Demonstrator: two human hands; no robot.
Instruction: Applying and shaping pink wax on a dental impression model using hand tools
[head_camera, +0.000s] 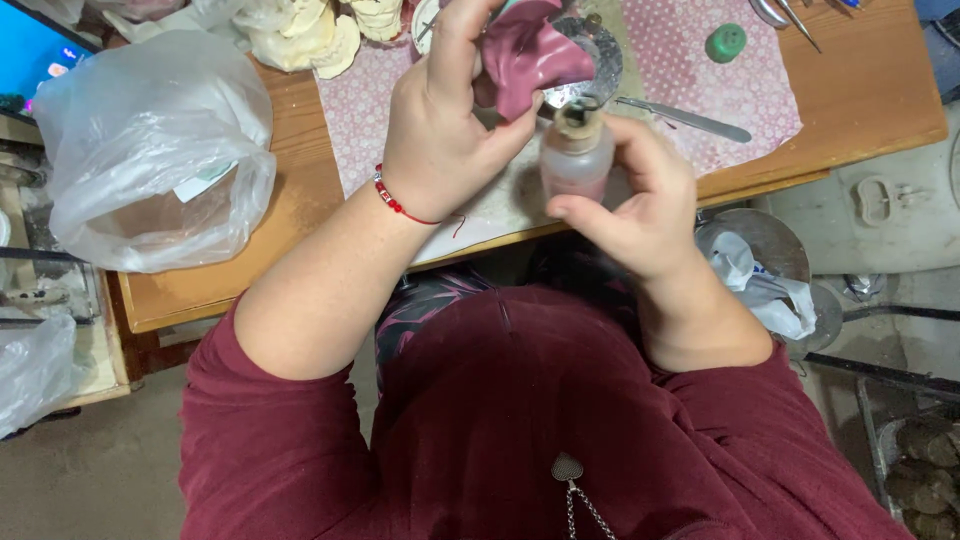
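Right grip: right hand (640, 205) is wrapped around a small frosted pinkish bottle (577, 160), fingers curled across its front, thumb behind it; the bottle stands upright above the near table edge.
Bottle top: a tan, cork-like cap (577, 119) sits on the neck, just under the other hand's thumb.
Left grip: left hand (440, 130) pinches a folded maroon cloth (530, 55) between fingers and thumb, the cloth bunched just above the bottle's cap; whether it touches the cap cannot be told.
Wrist: a red beaded bracelet (400, 203) circles the left wrist.
Under the hands: a pink dotted mat (690, 60) covers the middle of the wooden table (860, 95).
On the mat: a metal blade-like tool (690, 120) lies just right of the bottle; a shiny round dish (600, 60) shows behind the cloth; a small green round cap (726, 42) rests farther back.
Packages: a large clear plastic bag (150, 150) sits on the table's left end, with a small white label (205, 182) showing through its side; its print is too small to tell.
Far edge: cream-coloured lumpy pieces (300, 35) lie at the back, left of centre.
Below right: a crumpled white plastic bag (760, 280) lies in a round metal bowl (770, 235) beside the person's right forearm.
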